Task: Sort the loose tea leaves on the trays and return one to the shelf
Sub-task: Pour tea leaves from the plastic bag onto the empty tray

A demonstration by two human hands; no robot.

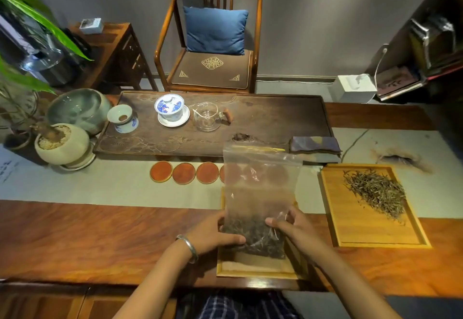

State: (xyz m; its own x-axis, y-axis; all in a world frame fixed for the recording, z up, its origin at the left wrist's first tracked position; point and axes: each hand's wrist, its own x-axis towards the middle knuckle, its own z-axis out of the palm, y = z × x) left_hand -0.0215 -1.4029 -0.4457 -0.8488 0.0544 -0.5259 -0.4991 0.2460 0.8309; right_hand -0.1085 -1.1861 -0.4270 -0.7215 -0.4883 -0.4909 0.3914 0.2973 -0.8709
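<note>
Head view: I see the left hand (215, 233) and right hand (290, 228) both gripping the upright bag (260, 193), long axis vertical, over the near tray (250, 268); second tray (360, 231) lower right, nearer the right hand.

Tea room, domestic or tea-house: long wooden table (100, 238) with cloth runner; carved tea tray (275, 118) bearing lidded porcelain gaiwan (171, 108), glass pitcher (207, 116), strainer cup (123, 119); row of round coasters (184, 173); armchair (213, 40) with blue cushion (216, 30); potted plants (60, 143)
</note>
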